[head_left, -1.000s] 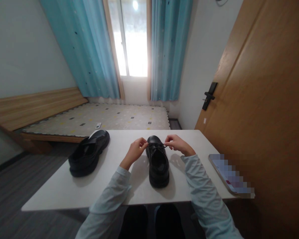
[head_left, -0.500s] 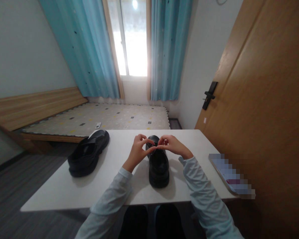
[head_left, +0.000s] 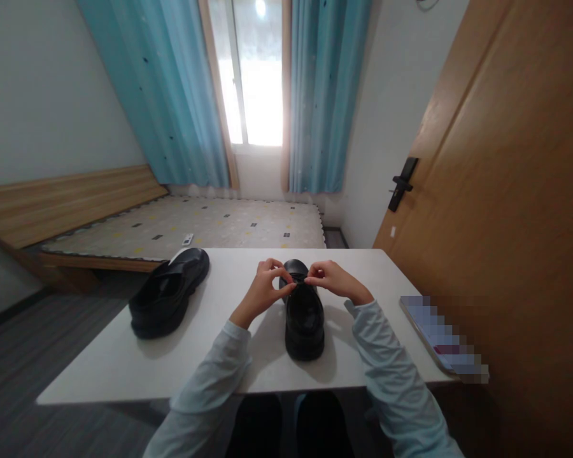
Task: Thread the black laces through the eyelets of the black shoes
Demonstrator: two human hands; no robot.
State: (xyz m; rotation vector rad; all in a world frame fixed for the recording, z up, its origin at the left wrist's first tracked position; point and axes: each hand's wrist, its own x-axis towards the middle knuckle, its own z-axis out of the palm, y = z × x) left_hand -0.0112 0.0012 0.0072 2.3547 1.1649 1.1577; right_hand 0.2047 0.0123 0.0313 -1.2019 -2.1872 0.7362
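A black shoe (head_left: 305,337) stands upright on the white table, its heel towards me and its toe pointing away. Over its tongue, my left hand (head_left: 267,285) pinches with thumb and index finger at what looks like a thin black shoelace (head_left: 300,278). From the other side my right hand (head_left: 333,281) pinches at the same lace, its fingertips a little apart from the left ones. The strand itself is too fine to follow clearly. A second black shoe (head_left: 169,296) lies farther left, untouched.
The white table (head_left: 124,375) carries both shoes. A flat, pixelated item (head_left: 439,337) lies along its right edge, near the wooden door (head_left: 506,191). Beyond stands a bed (head_left: 239,222) with a small white object (head_left: 188,240) on it. My legs are under the near edge.
My fingertips, which met over the shoe's tongue, have drawn apart slightly, the right hand moving a little to the right. Both shoes stay in place.
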